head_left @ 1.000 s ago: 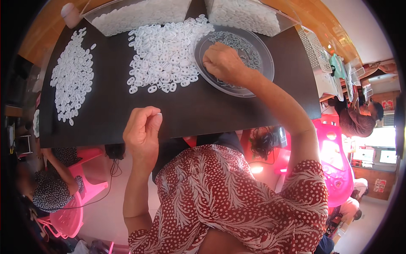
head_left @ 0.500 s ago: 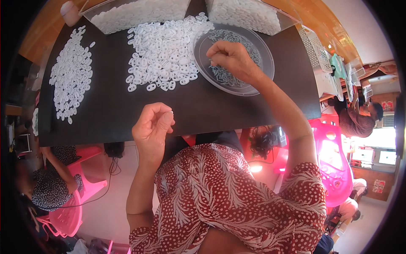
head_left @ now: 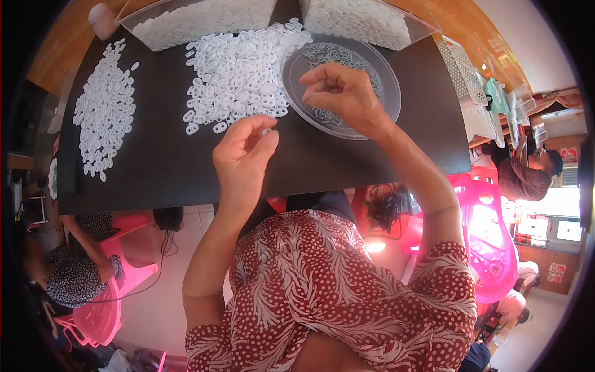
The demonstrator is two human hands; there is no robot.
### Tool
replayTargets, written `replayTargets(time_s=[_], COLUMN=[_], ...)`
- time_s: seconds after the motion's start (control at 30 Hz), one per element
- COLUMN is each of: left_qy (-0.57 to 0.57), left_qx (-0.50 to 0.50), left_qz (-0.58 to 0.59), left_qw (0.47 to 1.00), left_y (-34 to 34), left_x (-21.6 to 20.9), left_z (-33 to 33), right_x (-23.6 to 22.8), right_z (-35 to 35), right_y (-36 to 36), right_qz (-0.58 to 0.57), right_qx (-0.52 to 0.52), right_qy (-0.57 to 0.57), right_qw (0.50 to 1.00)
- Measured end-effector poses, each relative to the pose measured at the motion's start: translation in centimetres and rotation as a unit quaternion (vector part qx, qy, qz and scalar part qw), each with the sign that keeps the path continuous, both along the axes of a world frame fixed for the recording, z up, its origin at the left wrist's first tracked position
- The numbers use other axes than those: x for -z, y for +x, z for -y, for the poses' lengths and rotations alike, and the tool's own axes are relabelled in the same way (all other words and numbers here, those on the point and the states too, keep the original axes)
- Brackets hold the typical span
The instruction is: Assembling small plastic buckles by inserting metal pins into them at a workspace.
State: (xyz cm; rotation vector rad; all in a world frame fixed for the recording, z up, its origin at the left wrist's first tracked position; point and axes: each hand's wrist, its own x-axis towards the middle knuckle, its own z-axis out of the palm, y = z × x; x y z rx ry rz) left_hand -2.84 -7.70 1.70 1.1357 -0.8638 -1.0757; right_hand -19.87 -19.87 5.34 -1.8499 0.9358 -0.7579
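The left hand's fingers are pinching a small white piece point(head_left: 266, 131), which is showing at the gap between thumb and fingertip. The left hand point(head_left: 239, 155) is hanging over the table's near part, just short of the middle heap. The right hand point(head_left: 350, 102) is curling its thumb and forefinger toward each other above the round tray point(head_left: 390, 93); whether they are gripping anything, I cannot tell.

Below that hand, thin grey pins point(head_left: 331, 54) are lying loose in the tray. Beside it, the middle heap point(head_left: 238, 74) of white oval rings is spreading over the dark table point(head_left: 167, 149), and some are touching the tray's rim. A smaller heap point(head_left: 106, 111) is sitting well apart on the left. Two clear boxes point(head_left: 207, 25) are standing behind.

The pinch is covering little of the piece, so a slack thumb could be dropping it among lookalikes. A low right wrist could be scattering pins, and a nudged tray could be pushing rings aside.
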Motion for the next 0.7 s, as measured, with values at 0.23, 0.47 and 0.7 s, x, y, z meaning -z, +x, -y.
replayTargets(time_s=[0.23,0.47,0.7], left_qy=[-0.133,-0.190,0.046], left_qx=[-0.051,-0.096,-0.030], left_qz=[0.220,0.341,0.016], left_qw=[0.965,0.916,0.998], left_y=[-0.9,0.2,1.5], left_x=[0.1,0.4,0.0], left_z=[1.1,0.5,-0.9], right_x=[-0.5,0.0,1.3], right_z=[-3.0,-4.3,-6.0], right_y=[1.3,2.5,4.4], right_qz=[0.038,0.025,-0.015], right_qx=[-0.046,-0.050,-0.036], right_qy=[0.080,0.104,-0.074], right_qw=[0.995,0.993,0.996])
